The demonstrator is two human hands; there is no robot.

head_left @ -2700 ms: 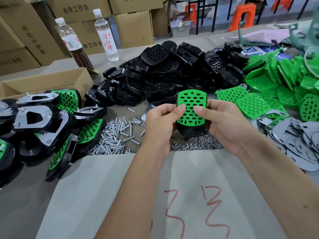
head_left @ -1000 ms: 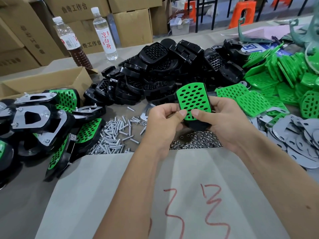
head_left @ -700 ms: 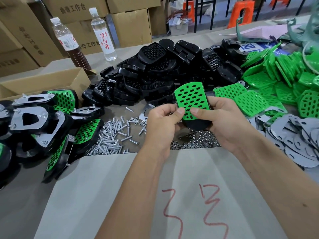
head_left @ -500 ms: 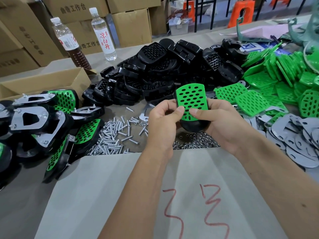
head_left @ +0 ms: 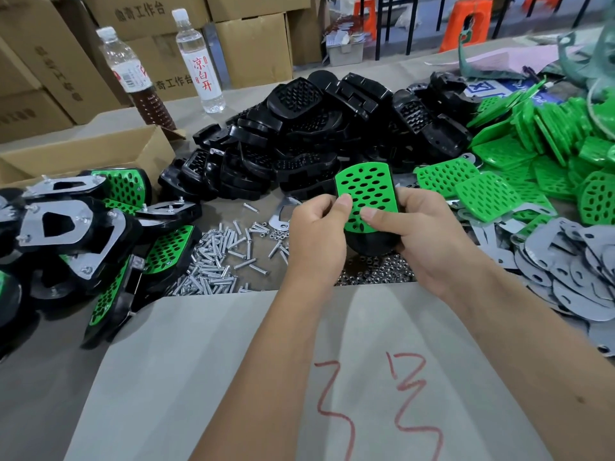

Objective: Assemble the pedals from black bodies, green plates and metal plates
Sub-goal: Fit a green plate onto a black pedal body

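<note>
A cluttered tabletop point(head_left: 233, 361): above it the left hand point(head_left: 317, 237) and right hand point(head_left: 429, 237) both grip a green plate point(head_left: 367, 194) seated on a black body point(head_left: 372, 242), thumbs pressed on the plate. Far left of the left hand, an open cardboard box point(head_left: 83, 158), contents hidden

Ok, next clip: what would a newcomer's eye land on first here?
Probably the green plate at centre, seated on a black body and gripped by the left hand and right hand. Behind lies the heap of black bodies, loose green plates at right, finished pedals at left.
</note>
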